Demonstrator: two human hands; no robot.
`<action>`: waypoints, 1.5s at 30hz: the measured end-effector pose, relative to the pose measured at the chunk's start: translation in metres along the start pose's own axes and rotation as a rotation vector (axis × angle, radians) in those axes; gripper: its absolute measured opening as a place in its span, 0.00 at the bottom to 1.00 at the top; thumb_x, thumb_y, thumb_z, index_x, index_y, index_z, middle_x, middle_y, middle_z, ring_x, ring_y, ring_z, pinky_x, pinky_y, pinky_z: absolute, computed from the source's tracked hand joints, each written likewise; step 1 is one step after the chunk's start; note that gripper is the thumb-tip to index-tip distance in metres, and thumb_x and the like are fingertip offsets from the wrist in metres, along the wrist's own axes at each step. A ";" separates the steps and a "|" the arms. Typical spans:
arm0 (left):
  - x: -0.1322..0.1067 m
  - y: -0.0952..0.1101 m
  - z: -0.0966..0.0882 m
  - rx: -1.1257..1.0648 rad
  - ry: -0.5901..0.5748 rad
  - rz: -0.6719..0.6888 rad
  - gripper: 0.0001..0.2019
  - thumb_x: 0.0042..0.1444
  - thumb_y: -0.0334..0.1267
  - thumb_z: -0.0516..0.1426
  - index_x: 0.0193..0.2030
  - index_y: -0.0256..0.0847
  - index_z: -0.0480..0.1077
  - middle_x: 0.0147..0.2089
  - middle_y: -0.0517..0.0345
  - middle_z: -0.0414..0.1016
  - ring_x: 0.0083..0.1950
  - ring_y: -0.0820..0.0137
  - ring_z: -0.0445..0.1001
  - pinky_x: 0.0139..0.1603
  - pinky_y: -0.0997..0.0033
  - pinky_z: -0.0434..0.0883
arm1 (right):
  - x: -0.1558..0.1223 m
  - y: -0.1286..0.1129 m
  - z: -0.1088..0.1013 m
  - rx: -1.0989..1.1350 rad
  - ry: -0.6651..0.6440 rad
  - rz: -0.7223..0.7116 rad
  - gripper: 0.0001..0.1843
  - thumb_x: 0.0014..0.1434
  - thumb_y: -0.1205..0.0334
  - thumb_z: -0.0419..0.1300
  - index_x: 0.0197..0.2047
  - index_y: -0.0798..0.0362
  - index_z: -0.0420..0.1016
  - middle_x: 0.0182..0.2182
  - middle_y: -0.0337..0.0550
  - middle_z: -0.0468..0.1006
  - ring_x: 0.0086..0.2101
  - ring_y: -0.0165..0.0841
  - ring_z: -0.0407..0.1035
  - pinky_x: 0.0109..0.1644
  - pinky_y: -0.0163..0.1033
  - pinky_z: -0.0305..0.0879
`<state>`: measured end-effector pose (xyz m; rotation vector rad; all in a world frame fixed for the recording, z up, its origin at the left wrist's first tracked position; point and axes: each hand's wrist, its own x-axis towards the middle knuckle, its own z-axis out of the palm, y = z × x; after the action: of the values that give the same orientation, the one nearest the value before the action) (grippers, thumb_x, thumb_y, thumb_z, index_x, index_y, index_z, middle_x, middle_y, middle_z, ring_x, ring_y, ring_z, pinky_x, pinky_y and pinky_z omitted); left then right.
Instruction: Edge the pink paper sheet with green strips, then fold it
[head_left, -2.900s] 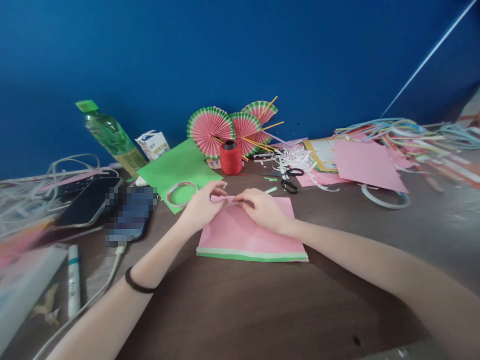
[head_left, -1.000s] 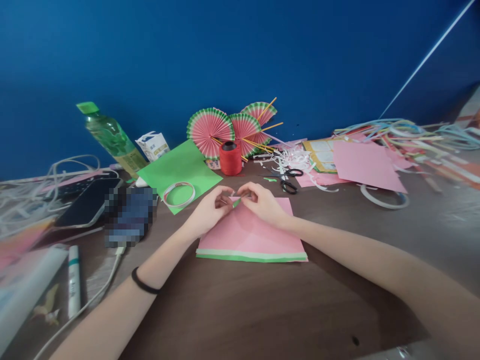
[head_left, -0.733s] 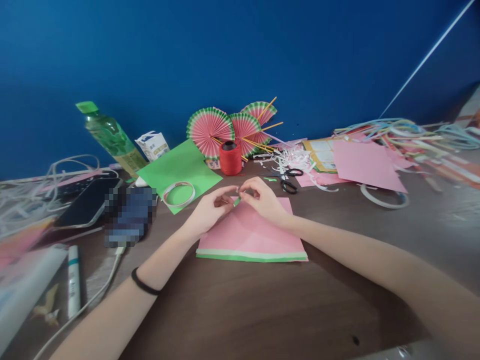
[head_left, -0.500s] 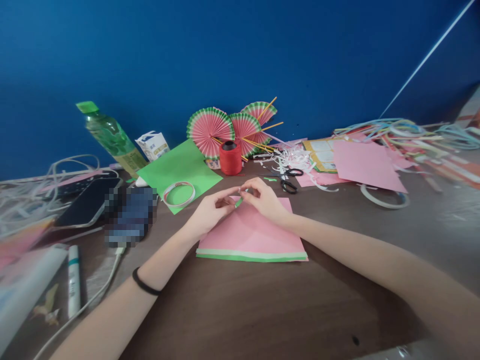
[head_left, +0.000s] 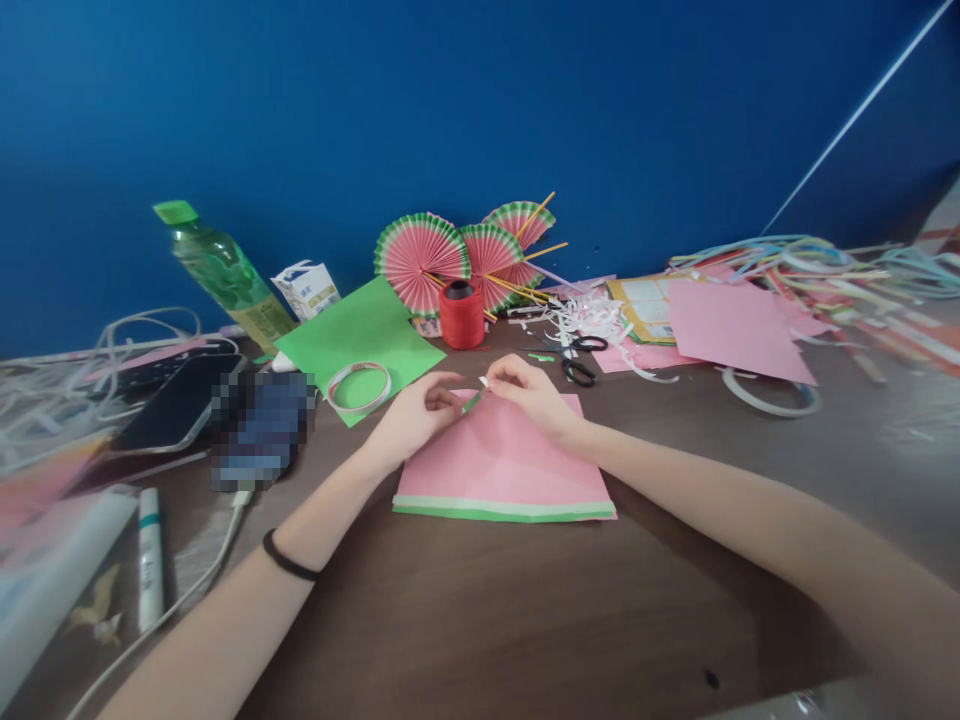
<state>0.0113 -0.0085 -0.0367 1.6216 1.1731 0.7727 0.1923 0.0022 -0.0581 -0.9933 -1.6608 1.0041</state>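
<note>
My left hand (head_left: 415, 418) is closed, pinching a narrow green strip (head_left: 472, 402) that slants up toward the right. The fingertips of my right hand (head_left: 531, 398) pinch a small white piece (head_left: 484, 382) at the upper end of the strip. Whether the white piece is joined to the strip is too small to tell. Both hands hover over or rest at the far part of a pink paper sheet (head_left: 510, 465), which has white and green bands along its near edge. Its far left part is hidden by my left hand.
Behind my hands stand a red thread spool (head_left: 462, 318) and watermelon-patterned paper fans (head_left: 420, 262). Black scissors (head_left: 580, 372) lie to the right of the spool. A tape roll (head_left: 358, 388) sits on green paper (head_left: 382, 330). Phones (head_left: 180, 405) and a green bottle (head_left: 225, 270) are on the left.
My hands have moved slightly apart. The left hand has drawn back to the left, and more of the green strip and the white piece now shows.
</note>
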 end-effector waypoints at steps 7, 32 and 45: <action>0.000 -0.001 -0.006 -0.044 -0.172 -0.036 0.19 0.44 0.32 0.57 0.46 0.36 0.66 0.37 0.55 0.72 0.38 0.70 0.70 0.40 0.71 0.64 | 0.011 -0.010 -0.017 -0.097 -0.360 -0.115 0.07 0.52 0.62 0.54 0.26 0.55 0.66 0.29 0.39 0.62 0.33 0.30 0.59 0.40 0.37 0.53; -0.001 0.008 -0.011 0.134 -0.391 -0.043 0.28 0.45 0.34 0.54 0.56 0.35 0.61 0.24 0.64 0.67 0.20 0.80 0.52 0.21 0.78 0.50 | 0.009 -0.033 -0.016 -0.553 -0.711 -0.254 0.06 0.54 0.64 0.54 0.28 0.54 0.71 0.26 0.40 0.69 0.34 0.33 0.61 0.38 0.38 0.54; -0.001 0.009 -0.009 0.137 -0.420 -0.025 0.31 0.44 0.31 0.53 0.59 0.36 0.58 0.26 0.61 0.71 0.20 0.80 0.54 0.22 0.78 0.52 | 0.008 -0.030 -0.012 -0.573 -0.699 -0.208 0.06 0.52 0.64 0.55 0.28 0.55 0.72 0.26 0.40 0.71 0.30 0.30 0.64 0.33 0.34 0.54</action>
<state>0.0057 -0.0074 -0.0249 1.7709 0.9539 0.3151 0.1965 0.0016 -0.0254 -0.8309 -2.6769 0.7860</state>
